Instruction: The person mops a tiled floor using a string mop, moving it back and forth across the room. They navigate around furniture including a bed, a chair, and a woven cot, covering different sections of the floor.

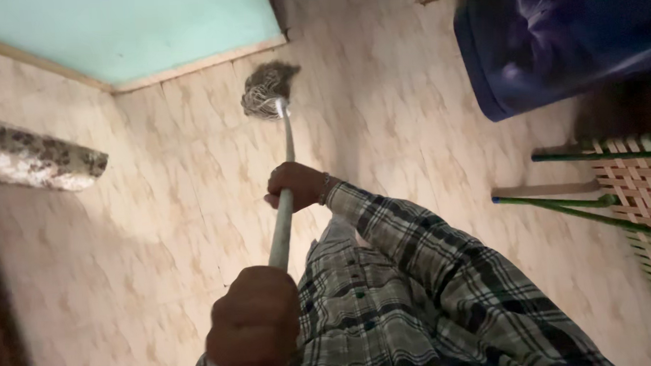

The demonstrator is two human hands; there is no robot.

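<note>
Two hands grip one string mop [282,170] along its pale handle. The right hand [295,185], reaching out from a plaid sleeve [429,251], is wrapped shut around the shaft about midway; the left hand [255,324], nearest the camera, is closed in a fist over the upper end. The mop head [268,90], a grey tangle of cords, rests on the marbled tile floor [161,232] near the corner where a wooden skirting strip [199,63] meets a pale green wall [118,31].

Handling, as judged: the handle looks stiff, slender and fairly light, smooth enough to turn in a loose grasp, so a spaced two-hand hold as shown suits it. The cords are soft and limp and would drag, weighing more if wet; whether they are wet cannot be told.

Surroundings: a blue drum [551,45] stands at upper right, a woven seat with green tubing [629,194] lies at right, and a patterned cloth roll [36,157] enters from the left.
</note>
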